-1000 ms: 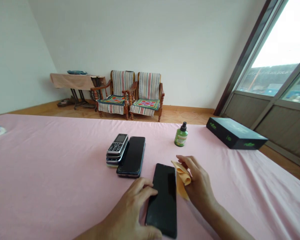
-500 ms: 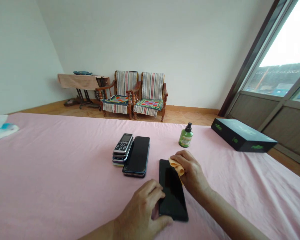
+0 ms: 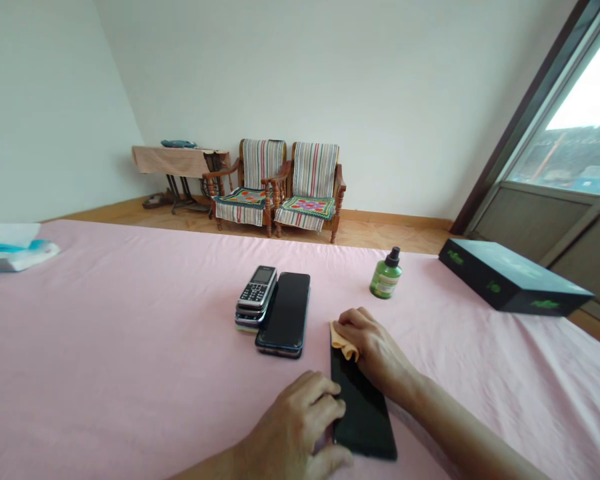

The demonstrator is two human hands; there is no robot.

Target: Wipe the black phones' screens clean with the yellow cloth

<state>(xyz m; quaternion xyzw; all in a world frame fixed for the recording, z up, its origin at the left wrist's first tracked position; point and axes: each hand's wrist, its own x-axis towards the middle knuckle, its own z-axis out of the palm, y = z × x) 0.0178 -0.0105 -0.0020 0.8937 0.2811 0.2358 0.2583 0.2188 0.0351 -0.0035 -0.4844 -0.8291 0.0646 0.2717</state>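
Note:
A black smartphone (image 3: 363,413) lies screen up on a pink sheet. My left hand (image 3: 300,423) steadies it, fingertips on the left edge and thumb at the near end. Bunched under the fingers of my right hand (image 3: 375,347) is a yellow cloth (image 3: 344,343), pressed onto the phone's far end and covering that part of the screen. To the left, a silver keypad phone (image 3: 257,288) tops a small stack of phones, beside another black smartphone (image 3: 285,313) that rests on a further phone. Beyond my right hand stands a green spray bottle (image 3: 385,277).
A flat black box (image 3: 515,277) with green markings sits at the right of the pink sheet (image 3: 130,347). A tissue pack (image 3: 17,250) lies at the far left. Past the sheet's far edge are two wooden armchairs (image 3: 307,203) and a cloth-covered stand (image 3: 177,161).
My right hand has moved the cloth from the phone's upper right edge onto its far left corner. The left hand keeps its hold. The whole view has turned slightly left.

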